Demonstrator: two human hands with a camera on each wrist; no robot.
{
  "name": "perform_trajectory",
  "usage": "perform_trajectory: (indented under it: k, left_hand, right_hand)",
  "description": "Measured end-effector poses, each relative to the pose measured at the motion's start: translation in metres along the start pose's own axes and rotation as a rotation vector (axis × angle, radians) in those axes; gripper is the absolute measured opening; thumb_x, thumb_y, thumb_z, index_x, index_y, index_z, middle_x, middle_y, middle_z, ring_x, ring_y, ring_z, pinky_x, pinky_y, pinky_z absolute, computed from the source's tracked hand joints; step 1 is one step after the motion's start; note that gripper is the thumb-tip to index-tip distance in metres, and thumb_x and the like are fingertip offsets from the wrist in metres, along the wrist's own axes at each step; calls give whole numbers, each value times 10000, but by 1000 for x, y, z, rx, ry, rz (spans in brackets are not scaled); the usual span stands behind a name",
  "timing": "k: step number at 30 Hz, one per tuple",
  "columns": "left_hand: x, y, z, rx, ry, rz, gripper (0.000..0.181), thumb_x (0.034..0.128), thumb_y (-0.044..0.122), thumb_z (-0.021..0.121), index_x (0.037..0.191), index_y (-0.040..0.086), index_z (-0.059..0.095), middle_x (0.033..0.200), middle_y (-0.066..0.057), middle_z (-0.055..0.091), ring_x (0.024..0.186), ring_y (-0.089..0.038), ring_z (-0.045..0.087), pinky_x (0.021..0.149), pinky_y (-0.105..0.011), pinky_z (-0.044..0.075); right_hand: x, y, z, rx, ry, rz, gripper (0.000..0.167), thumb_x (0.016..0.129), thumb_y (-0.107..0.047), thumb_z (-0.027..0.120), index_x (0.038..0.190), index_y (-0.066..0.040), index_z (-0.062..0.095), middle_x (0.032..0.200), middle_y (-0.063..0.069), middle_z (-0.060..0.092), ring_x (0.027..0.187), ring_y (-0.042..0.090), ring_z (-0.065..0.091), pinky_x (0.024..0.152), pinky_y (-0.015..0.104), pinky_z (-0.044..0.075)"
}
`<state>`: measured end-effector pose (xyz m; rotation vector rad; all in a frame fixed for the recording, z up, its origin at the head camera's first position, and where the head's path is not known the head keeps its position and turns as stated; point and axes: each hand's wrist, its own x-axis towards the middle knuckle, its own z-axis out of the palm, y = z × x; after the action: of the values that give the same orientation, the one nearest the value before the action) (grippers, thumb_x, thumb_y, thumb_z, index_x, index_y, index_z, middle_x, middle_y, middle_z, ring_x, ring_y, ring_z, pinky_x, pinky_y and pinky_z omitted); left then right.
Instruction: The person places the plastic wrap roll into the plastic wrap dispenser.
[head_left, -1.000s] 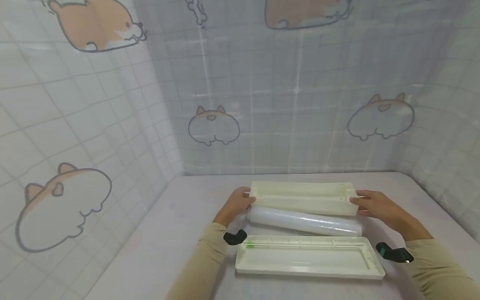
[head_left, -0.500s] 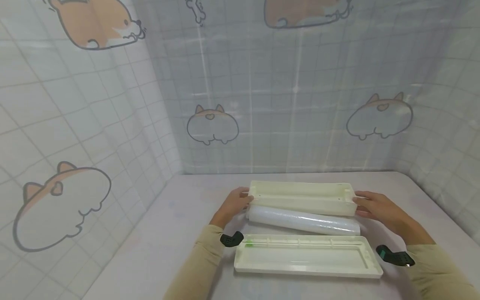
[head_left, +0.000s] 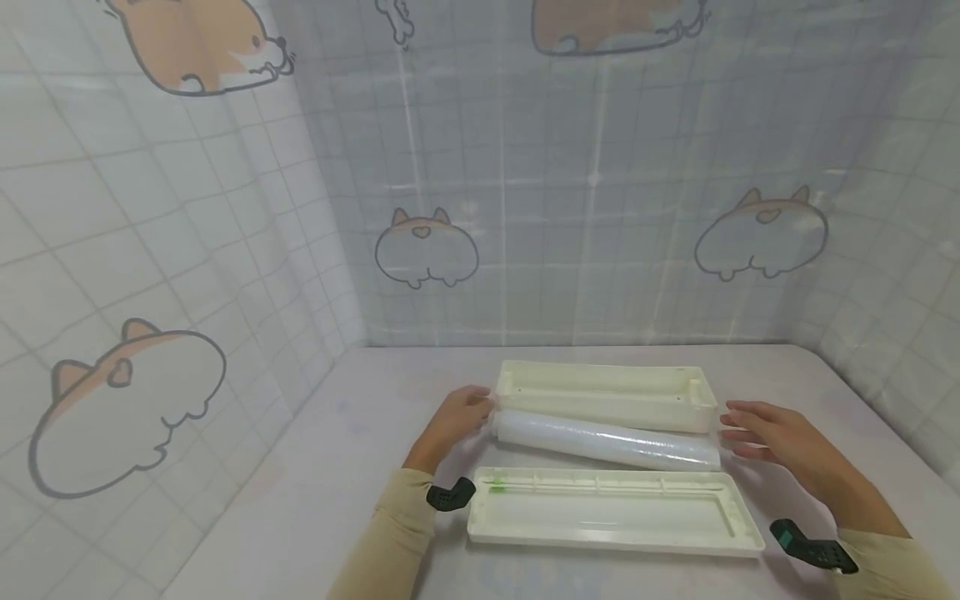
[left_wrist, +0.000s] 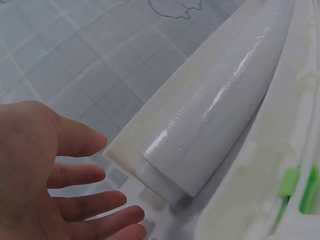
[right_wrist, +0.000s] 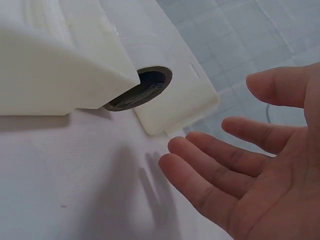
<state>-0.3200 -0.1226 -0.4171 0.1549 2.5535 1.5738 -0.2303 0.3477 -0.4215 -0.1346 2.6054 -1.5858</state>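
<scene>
A long cream plastic box (head_left: 607,408) stands at the back of the group, its hollow side facing up. Along its front lies a shiny roll of cling film (head_left: 607,442), slightly slanted; the right wrist view shows its dark hollow core end (right_wrist: 142,90). Nearest the person is a matching shallow cream lid (head_left: 615,521) with a rail and a small green slider (left_wrist: 290,182). My left hand (head_left: 453,421) is beside the left ends of box and roll, fingers loosely bent, holding nothing. To the right, apart from both, my right hand (head_left: 787,446) hovers with spread fingers.
All of it sits on a pale table (head_left: 337,467). Curtain-like sheets (head_left: 592,208) with a grid and cartoon dogs enclose the back and sides. Black wrist devices (head_left: 813,546) sit on both forearms.
Both hands have let go of the box's ends. The right hand has drawn away to the right and nearer the person; the left has moved slightly left. Box, roll and lid stay nearly in place.
</scene>
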Motion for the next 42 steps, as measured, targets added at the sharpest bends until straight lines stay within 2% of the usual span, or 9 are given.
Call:
perform_trajectory:
  k: [6, 10, 14, 18, 22, 28, 33, 39, 42]
  left_hand:
    - [-8, -2, 0, -1, 10, -16, 462, 1005, 273, 596, 1383, 12, 552, 1369, -194, 570, 1136, -339, 628, 903, -415, 553]
    - [-16, -5, 0, -7, 13, -21, 456, 1006, 285, 591, 1379, 24, 560, 1358, -167, 585, 1111, -313, 634, 918, -436, 541]
    - [-22, -7, -1, -27, -10, 14, 463, 1007, 289, 596, 1378, 15, 560, 1316, -164, 610, 1110, -321, 630, 925, -455, 534]
    - [-25, -8, 0, -47, -27, 31, 463, 1005, 275, 601, 1379, 7, 556, 1276, -165, 623, 1115, -349, 624, 918, -452, 539]
    - [-27, -11, 1, -19, -26, 15, 454, 1005, 279, 601, 1372, 14, 565, 1265, -152, 629, 1087, -321, 633, 898, -435, 548]
    - [-29, -16, 1, 24, -30, 25, 440, 990, 288, 618, 1344, 27, 593, 1204, -138, 658, 1000, -284, 645, 851, -428, 544]
    - [-31, -16, 1, 32, -37, 19, 435, 991, 310, 605, 1340, 50, 601, 1223, -115, 659, 1035, -281, 651, 906, -468, 526]
    - [-32, -17, 2, 49, -33, 0, 450, 989, 347, 610, 1336, 60, 608, 1203, -93, 670, 1045, -263, 650, 927, -493, 514]
    - [-33, -17, 2, 58, -35, 2, 455, 990, 360, 608, 1329, 58, 615, 1178, -79, 681, 1047, -252, 643, 929, -491, 509]
  right_hand:
    - [-7, 2, 0, 13, 5, -17, 637, 1096, -356, 405, 1481, 139, 293, 1397, 365, 475, 1146, 353, 636, 845, 359, 583]
    - [-11, 5, 2, 9, 5, 0, 637, 1092, -356, 421, 1476, 140, 305, 1388, 353, 492, 1129, 320, 648, 840, 351, 584]
    - [-15, 8, 2, 1, -4, 8, 626, 1092, -346, 424, 1467, 143, 316, 1375, 347, 508, 1116, 305, 654, 838, 355, 585]
    - [-20, 11, 2, 3, -24, 30, 629, 1085, -342, 449, 1464, 144, 322, 1363, 333, 529, 1113, 292, 656, 845, 363, 582]
    - [-23, 11, 5, 17, -44, 53, 627, 1077, -320, 476, 1463, 148, 319, 1356, 329, 538, 1128, 306, 650, 850, 368, 580]
    - [-24, 7, 10, -3, -50, 90, 649, 1071, -348, 482, 1466, 142, 322, 1361, 323, 540, 1168, 372, 625, 860, 377, 576]
    - [-24, 5, 14, -27, -50, 119, 649, 1072, -357, 475, 1458, 145, 335, 1342, 306, 565, 1192, 392, 605, 859, 370, 577]
    - [-23, 6, 19, -59, -29, 130, 646, 1051, -366, 525, 1443, 129, 385, 1305, 273, 603, 1117, 324, 648, 843, 348, 579]
    - [-22, 7, 21, -84, -30, 122, 662, 1032, -385, 561, 1433, 120, 413, 1338, 289, 568, 1110, 299, 643, 848, 352, 577]
